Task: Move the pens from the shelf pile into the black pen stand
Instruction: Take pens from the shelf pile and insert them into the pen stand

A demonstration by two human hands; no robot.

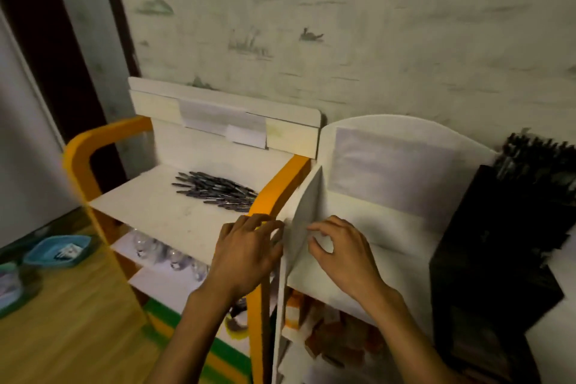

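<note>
Both hands are hovering empty near the shelf edge: the left hand (246, 254) with fingers loosely spread, the right hand (341, 254) with fingers curled around nothing. The pens (218, 190) are lying piled on the shelf (149, 206); the pen stand (498, 246), far right, is already looking crowded, so grabbing too many is risking drops or jamming.

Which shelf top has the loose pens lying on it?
The orange-framed shelf on the left; the pens lie there. The white shelf beside it is bare.
</note>
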